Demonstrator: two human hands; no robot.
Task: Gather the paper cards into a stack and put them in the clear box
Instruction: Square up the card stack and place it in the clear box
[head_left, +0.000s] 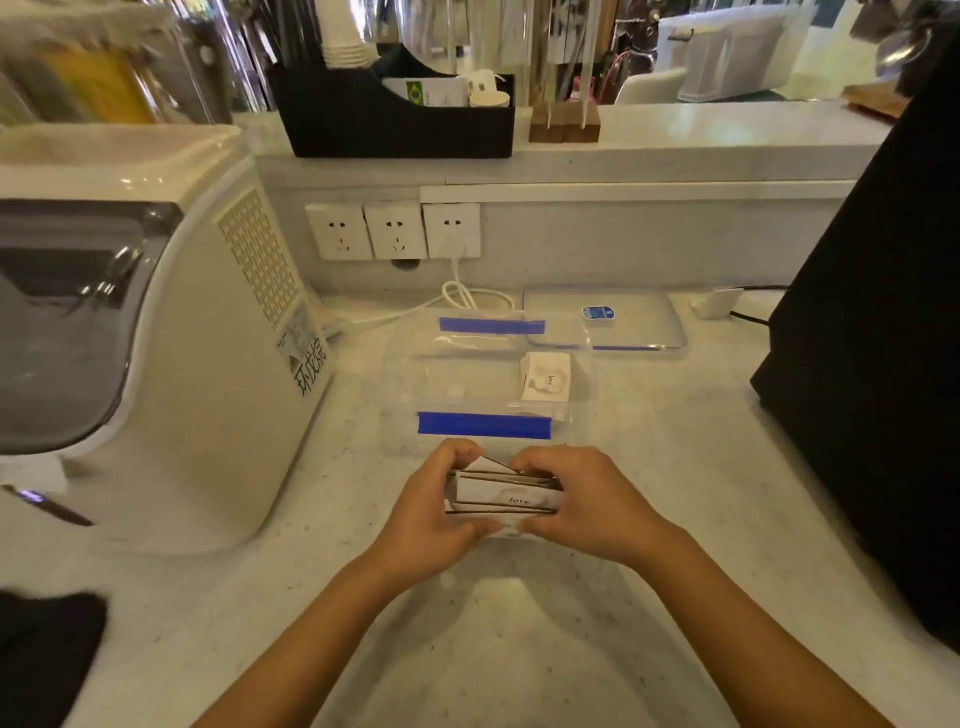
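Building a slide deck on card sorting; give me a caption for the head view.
Both hands, left hand and right hand, square a stack of cards before the open clear box.

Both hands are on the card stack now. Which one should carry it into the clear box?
Probably the right hand. The clear plastic box with blue clips already holds a white card at its right end, nearer that side. The left hand grips the white paper card stack equally, so the margin is small.
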